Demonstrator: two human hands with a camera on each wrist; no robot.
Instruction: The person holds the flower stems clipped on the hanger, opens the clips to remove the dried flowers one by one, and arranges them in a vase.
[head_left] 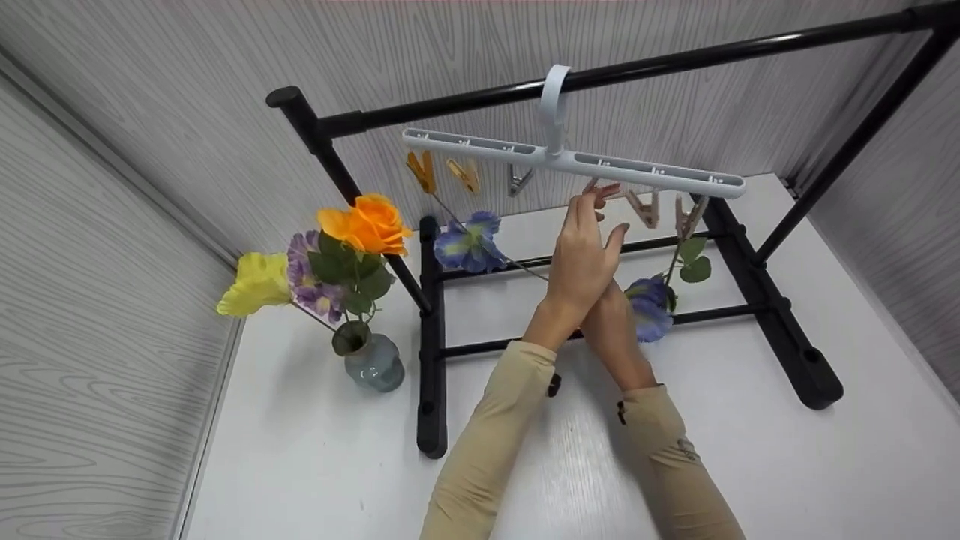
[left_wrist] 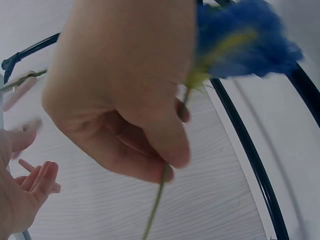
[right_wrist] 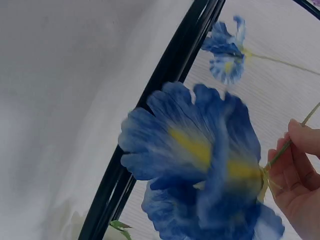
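Observation:
My left hand point(head_left: 585, 255) crosses over my right forearm and reaches up to a pink clip point(head_left: 609, 190) under the white hanger point(head_left: 480, 150). Its fingers touch or lie beside that clip, thumb spread away, as the left wrist view also shows. Mostly hidden in the head view, my right hand point(right_wrist: 300, 185) pinches the thin green stem of a blue flower point(right_wrist: 195, 160) with a yellow centre. The same flower point(left_wrist: 240, 42) is blurred in the left wrist view. Another blue flower point(head_left: 472, 244) stands out to the left, its stem rising to an orange clip point(head_left: 422, 172).
The hanger hooks over a black rack's bar point(head_left: 675, 64). More clips point(head_left: 463, 176) hang along it; one at the right point(head_left: 688, 217) meets a leafy stem. A glass vase point(head_left: 375, 364) with orange, purple and yellow flowers stands on the white table point(head_left: 300, 450) beside the rack's left foot.

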